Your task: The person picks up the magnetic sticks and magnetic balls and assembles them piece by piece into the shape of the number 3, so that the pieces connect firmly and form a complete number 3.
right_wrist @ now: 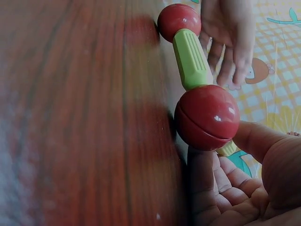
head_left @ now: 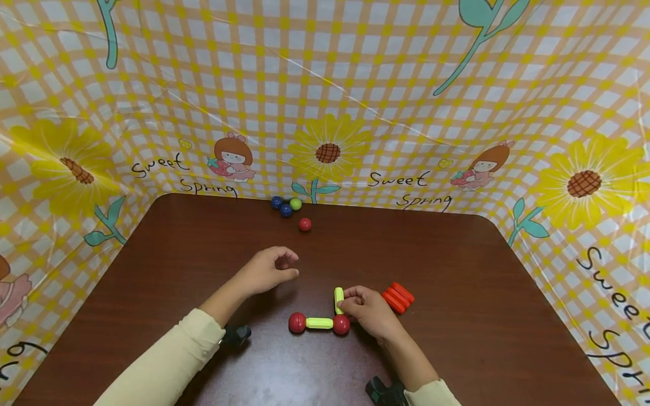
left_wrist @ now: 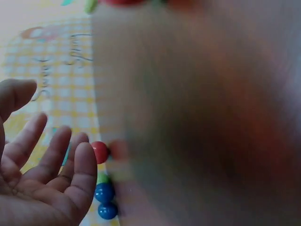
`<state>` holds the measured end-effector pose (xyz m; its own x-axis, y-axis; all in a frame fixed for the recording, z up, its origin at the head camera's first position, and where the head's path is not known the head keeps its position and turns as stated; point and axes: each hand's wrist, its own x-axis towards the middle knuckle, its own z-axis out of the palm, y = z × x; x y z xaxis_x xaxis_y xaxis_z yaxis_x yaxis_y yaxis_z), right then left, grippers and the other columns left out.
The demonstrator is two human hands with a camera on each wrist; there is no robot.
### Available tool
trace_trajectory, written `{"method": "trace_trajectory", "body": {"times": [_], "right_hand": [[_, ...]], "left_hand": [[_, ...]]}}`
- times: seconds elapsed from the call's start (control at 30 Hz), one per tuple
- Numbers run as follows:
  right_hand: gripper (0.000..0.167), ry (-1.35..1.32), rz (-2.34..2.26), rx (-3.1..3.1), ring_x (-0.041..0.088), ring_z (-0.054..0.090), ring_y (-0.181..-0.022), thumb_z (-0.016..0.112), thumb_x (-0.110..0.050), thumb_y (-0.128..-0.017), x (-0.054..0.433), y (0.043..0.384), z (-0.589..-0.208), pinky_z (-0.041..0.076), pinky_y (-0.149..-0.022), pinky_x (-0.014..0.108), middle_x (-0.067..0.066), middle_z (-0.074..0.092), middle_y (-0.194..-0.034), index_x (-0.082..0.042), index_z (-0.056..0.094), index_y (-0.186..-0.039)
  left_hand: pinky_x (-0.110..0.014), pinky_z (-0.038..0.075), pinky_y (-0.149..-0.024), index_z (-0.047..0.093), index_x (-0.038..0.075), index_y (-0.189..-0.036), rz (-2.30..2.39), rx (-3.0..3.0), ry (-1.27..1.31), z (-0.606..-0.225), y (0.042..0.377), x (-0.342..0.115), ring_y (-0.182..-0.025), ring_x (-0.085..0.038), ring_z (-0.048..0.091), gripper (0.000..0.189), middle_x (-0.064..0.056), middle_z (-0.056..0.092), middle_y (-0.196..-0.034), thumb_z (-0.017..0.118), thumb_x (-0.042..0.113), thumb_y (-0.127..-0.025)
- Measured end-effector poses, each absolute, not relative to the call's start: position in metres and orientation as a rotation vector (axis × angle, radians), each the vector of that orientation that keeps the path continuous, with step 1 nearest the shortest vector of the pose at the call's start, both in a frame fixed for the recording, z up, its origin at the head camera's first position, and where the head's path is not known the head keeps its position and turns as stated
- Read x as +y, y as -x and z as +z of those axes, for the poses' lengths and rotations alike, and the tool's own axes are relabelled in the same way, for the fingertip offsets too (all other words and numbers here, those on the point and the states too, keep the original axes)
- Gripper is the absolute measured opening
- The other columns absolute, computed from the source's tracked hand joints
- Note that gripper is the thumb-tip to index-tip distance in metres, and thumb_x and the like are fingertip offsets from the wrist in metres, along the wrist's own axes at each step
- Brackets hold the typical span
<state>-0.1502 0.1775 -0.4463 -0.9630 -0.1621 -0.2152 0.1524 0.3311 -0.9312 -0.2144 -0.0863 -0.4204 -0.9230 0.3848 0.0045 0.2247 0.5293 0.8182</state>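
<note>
"Yellow-green rod (head_left: pixel 338 295): secure?"
"My right grip (head_left: pixel 369 312) pinches it just beyond the right red ball (head_left: pixel 341 325); my left grip (head_left: pixel 266 270), loose, holds nothing."
"Risk?"
"Unbraced, that ball could swivel under a crooked push."

We see soft light, pale glare on the table (head_left: pixel 289 369) and highlights on a red ball (right_wrist: pixel 208 117); our left wrist view looks hazy, its right side heavily blurred.
</note>
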Motion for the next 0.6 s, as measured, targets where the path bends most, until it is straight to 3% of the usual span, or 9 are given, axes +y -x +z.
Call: {"method": "trace_trajectory", "body": {"times": [0.27,0.6], "right_hand": [[0.026,-0.007,-1.672,2.332,0.018,0.063,-0.076,0.068,-0.008,-0.092,0.179,0.151,-0.447,0.054,-0.069,0.031,0.006,0.065,-0.083,0.008,0.06,-0.111],[0.027,0.023,-1.692,2.314,0.017,0.064,-0.076,0.067,-0.008,-0.092,0.18,0.15,-0.447,0.053,-0.069,0.029,0.006,0.066,-0.084,0.008,0.059,-0.112]], "left_hand": [[-0.043,0.046,-0.095,0.063,0.002,-0.125,1.418,2.606,-0.406,-0.418,0.274,-0.068,-0.113,-0.027,0.055,0.039,-0.014,0.062,-0.124,0.071,0.021,-0.092],[-0.04,0.05,-0.089,0.061,0.005,-0.13,1.35,2.713,-0.367,-0.428,0.321,-0.053,-0.113,-0.028,0.056,0.04,-0.013,0.055,-0.128,0.071,0.02,-0.093]]}}
